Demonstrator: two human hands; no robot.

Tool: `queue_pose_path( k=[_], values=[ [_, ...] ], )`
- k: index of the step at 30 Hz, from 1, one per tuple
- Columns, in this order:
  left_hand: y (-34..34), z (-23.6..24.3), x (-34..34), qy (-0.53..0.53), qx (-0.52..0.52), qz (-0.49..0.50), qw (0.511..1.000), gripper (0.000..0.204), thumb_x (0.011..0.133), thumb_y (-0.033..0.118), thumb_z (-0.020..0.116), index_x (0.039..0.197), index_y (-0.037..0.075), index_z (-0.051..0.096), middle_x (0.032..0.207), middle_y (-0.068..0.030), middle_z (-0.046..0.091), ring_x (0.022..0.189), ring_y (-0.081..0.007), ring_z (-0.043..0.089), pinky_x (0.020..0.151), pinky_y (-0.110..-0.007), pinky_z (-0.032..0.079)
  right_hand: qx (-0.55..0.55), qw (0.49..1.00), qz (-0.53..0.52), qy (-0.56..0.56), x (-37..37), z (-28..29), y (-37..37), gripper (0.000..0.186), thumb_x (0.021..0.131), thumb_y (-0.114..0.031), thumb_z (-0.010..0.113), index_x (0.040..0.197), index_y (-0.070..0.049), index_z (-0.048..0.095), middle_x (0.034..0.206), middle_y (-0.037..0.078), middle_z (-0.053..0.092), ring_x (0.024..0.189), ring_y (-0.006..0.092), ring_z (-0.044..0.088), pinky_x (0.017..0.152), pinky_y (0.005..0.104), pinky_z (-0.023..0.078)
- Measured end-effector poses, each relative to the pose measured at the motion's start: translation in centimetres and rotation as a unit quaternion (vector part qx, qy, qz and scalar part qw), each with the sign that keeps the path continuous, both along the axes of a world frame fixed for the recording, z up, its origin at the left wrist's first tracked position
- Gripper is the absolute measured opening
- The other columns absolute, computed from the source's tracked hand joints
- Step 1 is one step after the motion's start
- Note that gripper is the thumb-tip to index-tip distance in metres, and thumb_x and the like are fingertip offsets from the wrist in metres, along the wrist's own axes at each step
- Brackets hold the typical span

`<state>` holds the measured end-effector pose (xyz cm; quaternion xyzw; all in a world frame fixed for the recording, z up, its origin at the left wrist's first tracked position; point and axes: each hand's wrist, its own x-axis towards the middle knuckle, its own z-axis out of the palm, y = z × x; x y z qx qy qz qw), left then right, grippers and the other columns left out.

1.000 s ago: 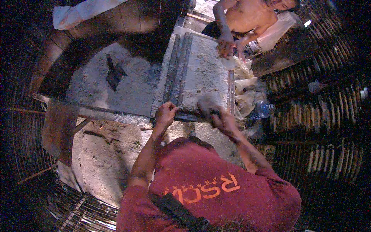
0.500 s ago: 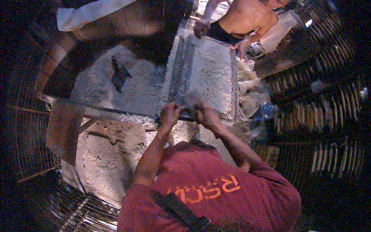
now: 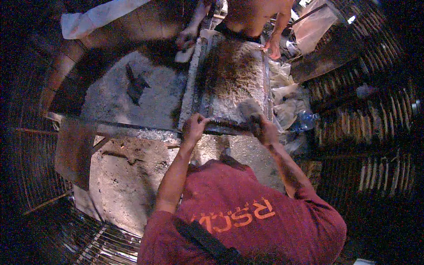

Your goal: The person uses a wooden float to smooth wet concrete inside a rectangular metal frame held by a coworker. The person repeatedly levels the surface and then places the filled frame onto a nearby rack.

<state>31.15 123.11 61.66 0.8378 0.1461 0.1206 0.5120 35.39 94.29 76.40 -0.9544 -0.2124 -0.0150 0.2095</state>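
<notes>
A rectangular tray (image 3: 237,66) of pale, crumbly material lies in front of me in a dark frame. My left hand (image 3: 194,126) is closed on the frame's near left corner. In my right hand (image 3: 266,131) is a flat, pale scraper (image 3: 249,108), its blade resting against the material near the tray's right front corner. Across the tray, another person's hand (image 3: 187,37) holds a similar pale scraper (image 3: 184,54) over the left rim. That person's other hand (image 3: 272,47) is on the far right corner.
Left of the tray is a wooden bin (image 3: 119,126) of pale, loose material, with a dark, pointed object (image 3: 136,86) lying on it. Crumpled plastic sheeting (image 3: 282,77) and a clear bottle (image 3: 304,120) sit to the right. Slatted walls (image 3: 353,126) surround the space.
My right hand has slid right along the tray's front with the scraper. The other person's scraper hand has moved left, off the tray toward the bin. My left hand has stayed at the corner.
</notes>
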Motion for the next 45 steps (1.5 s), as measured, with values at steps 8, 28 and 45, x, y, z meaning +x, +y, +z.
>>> queue_pose_path(
  k=[8,28,45],
  values=[
    [0.5,-0.8,0.4,-0.061,0.015,-0.039,0.997,0.027,0.081,0.030,0.076,0.082,0.004,0.067,0.079,-0.0129,0.069,0.074,-0.0281,0.067,0.068,-0.039,0.050,0.223,0.952,-0.136,0.160,4.0,-3.5,-2.6,0.021,0.094,-0.018,0.057,0.109,-0.004,0.063,0.081,0.004,0.064,0.070,0.0169,0.061,0.061,0.0348,0.051],
    [0.2,1.3,-0.2,-0.011,0.026,-0.006,1.000,0.029,0.083,0.032,0.077,0.085,0.004,0.068,0.083,-0.0140,0.070,0.077,-0.0308,0.068,0.068,-0.040,0.051,0.186,0.956,-0.081,0.214,7.2,-2.6,-6.5,0.019,0.094,-0.020,0.056,0.104,-0.005,0.061,0.071,0.002,0.055,0.062,0.0178,0.055,0.058,0.0352,0.048],
    [-0.6,1.2,-1.4,-0.069,0.104,0.098,0.987,0.050,0.078,0.027,0.081,0.115,0.003,0.057,0.119,-0.0226,0.055,0.114,-0.0410,0.052,0.096,-0.052,0.041,-0.061,0.995,-0.072,0.039,-1.9,-0.7,0.0,0.037,0.092,-0.032,0.063,0.123,-0.011,0.057,0.082,0.021,0.070,0.076,0.0396,0.070,0.063,0.0465,0.055]
  ],
)
